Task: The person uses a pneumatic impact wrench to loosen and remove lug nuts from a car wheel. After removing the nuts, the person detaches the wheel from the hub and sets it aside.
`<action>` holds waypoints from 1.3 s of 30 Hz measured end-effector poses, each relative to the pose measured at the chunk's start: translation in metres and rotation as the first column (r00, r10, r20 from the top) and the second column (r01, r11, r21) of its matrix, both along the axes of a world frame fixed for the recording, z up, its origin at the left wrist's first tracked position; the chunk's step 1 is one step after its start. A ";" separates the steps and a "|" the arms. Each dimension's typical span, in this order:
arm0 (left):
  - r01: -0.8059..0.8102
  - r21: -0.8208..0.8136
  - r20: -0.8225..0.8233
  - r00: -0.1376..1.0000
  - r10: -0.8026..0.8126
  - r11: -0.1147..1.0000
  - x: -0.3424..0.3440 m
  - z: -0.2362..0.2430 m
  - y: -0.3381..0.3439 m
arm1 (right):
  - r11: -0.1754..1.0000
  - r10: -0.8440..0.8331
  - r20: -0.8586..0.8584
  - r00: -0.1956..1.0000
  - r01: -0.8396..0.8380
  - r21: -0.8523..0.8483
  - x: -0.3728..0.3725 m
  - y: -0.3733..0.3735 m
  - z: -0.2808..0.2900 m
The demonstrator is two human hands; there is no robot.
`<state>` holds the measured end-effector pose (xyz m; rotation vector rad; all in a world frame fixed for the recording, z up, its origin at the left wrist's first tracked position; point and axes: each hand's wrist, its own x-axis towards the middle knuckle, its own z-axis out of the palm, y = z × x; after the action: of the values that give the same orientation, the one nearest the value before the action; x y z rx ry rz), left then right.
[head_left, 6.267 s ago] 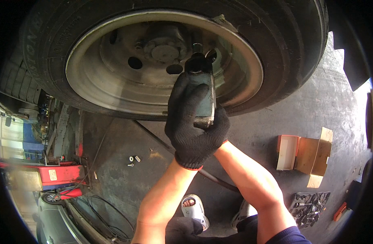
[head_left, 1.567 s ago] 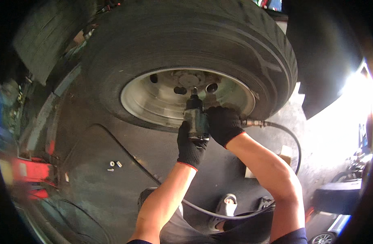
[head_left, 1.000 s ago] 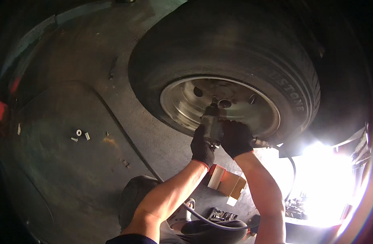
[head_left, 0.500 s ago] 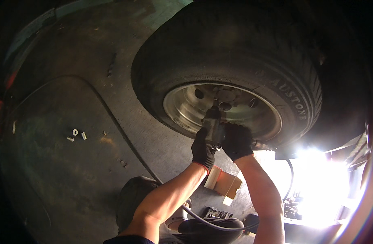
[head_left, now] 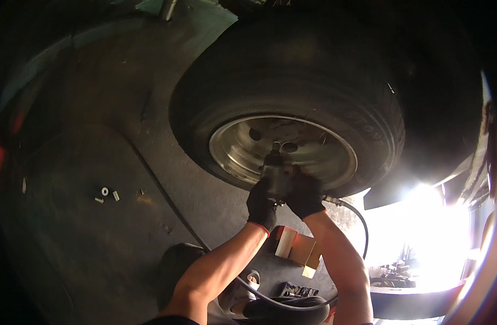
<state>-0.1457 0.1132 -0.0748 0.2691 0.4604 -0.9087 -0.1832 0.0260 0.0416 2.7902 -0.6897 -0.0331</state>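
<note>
An air impact wrench (head_left: 273,174) points into the steel rim (head_left: 229,149) of a wheel with a large black tyre (head_left: 270,65). Its socket end reaches the hub area beside a dark round hole; whether it sits on a nut cannot be made out. My left hand (head_left: 262,205), in a black knit glove with an orange cuff edge, is wrapped round the rear of the wrench. From the right side my right hand (head_left: 307,196), gloved alike, is closed on the handle. A hose coupling (head_left: 331,200) sticks out beyond it, with the air hose (head_left: 362,219) curving down.
The hose (head_left: 164,192) also crosses the floor on the left, near small metal parts (head_left: 105,192). Below my hands are an open cardboard box (head_left: 301,250) and a black tool case (head_left: 298,290). Glare fills the right side.
The wheel, both hands and the wrench sit a little farther left in view. The right hand is more blurred, and more of the hose beside it shows. Both hands keep their grip.
</note>
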 end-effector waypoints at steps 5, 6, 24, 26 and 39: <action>0.085 -0.031 0.124 0.989 -0.081 0.996 0.011 -0.005 0.004 | 0.998 -0.022 0.004 1.000 0.022 0.063 -0.006 -0.004 -0.009; 0.076 -0.055 0.169 0.983 -0.066 0.996 0.011 -0.008 0.005 | 0.997 -0.040 -0.028 0.999 0.042 0.060 -0.007 -0.003 -0.010; 0.239 0.112 0.280 0.924 -0.261 0.965 0.019 0.015 0.062 | 0.978 0.008 0.268 0.963 -0.064 0.200 -0.032 0.012 -0.032; 0.241 0.106 0.279 0.924 -0.261 0.965 0.018 0.015 0.075 | 0.974 0.026 0.328 0.944 -0.097 0.203 -0.040 0.019 -0.046; 0.337 0.668 0.594 0.296 -0.748 0.663 -0.016 0.013 0.134 | 0.901 -0.062 0.595 0.802 -0.212 0.379 -0.127 0.057 -0.137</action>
<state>-0.1614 0.2468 -0.0617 1.3226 -0.4544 -1.2302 -0.3106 0.0826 -0.0955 3.2696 -0.7709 0.8543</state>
